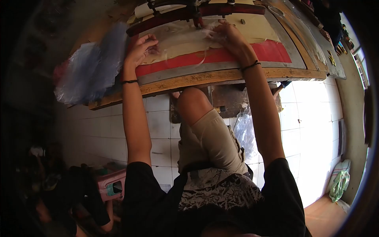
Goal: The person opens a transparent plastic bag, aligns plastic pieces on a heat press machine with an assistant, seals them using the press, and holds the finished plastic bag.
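A clear plastic sheet [177, 41] stretches between my two hands over the worktable. My left hand [143, 49] is at the left end of it, fingers curled in on its edge. My right hand [231, 37] has its fingers bent on the sheet's right part, close to the dark red bar [169, 23] of a machine. Beneath the plastic lie a tan sheet [260, 33] and a red strip [274, 51] along the table's front.
A pile of clear plastic [92, 67] hangs over the table's left end. The wooden table edge [189, 79] runs in front of my knee. More plastic sheets [304, 35] lie at the right. Another person [79, 197] is at the lower left, beside a pink stool [112, 183].
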Demonstrator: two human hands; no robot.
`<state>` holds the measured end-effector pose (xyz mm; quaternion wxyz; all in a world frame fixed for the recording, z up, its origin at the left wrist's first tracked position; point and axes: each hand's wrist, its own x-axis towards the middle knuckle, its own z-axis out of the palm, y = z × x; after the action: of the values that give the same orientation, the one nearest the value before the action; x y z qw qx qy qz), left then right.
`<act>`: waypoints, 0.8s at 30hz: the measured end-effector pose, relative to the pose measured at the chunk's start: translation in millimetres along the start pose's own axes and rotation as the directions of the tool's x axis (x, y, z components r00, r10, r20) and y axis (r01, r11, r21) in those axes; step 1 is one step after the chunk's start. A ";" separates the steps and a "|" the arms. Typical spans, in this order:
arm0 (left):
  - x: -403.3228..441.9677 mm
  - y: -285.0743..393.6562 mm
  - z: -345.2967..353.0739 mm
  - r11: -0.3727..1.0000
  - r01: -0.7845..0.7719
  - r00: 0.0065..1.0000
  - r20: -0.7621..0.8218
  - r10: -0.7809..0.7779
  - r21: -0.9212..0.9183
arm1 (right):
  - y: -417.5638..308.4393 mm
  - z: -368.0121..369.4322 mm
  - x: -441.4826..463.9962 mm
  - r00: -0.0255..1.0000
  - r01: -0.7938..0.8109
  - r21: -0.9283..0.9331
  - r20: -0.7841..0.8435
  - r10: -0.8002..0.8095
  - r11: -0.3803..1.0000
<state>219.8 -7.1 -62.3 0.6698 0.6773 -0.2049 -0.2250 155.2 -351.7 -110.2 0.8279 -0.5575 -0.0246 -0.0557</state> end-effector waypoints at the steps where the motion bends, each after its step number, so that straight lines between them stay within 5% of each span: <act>1: -1.1 -2.0 -0.3 1.000 0.003 1.000 0.002 -0.003 0.028 | -1.1 4.3 -8.7 1.000 0.007 -0.027 0.012 -0.007 1.000; 3: -5.1 0.4 -3.4 0.999 0.039 0.999 -0.016 -0.038 0.023 | -22.4 10.3 -19.0 0.995 -0.092 0.090 0.057 0.087 0.992; 7: -9.4 5.4 4.4 0.999 -0.034 0.997 0.066 0.036 -0.030 | -35.9 23.2 -39.0 0.999 -0.033 0.177 -0.027 0.039 0.984; 13: -7.0 0.5 -0.3 0.998 0.006 0.970 0.243 0.010 -0.066 | -34.0 9.1 -53.3 0.985 0.103 -0.231 -0.115 -0.132 0.968; 16: -1.6 -4.4 -0.8 0.999 -0.038 0.956 0.292 0.030 0.021 | -39.0 -2.6 -68.8 0.963 0.250 -0.365 -0.006 -0.271 0.897; 24: -2.6 2.6 -0.9 0.997 0.034 0.965 0.258 -0.049 0.063 | -36.7 2.0 -58.5 0.939 0.167 -0.688 -0.108 -0.328 0.706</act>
<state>218.3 -4.9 -59.6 0.6127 0.6652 -0.2827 -0.3196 92.8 -359.7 -81.7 0.5542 -0.7987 0.0147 -0.2340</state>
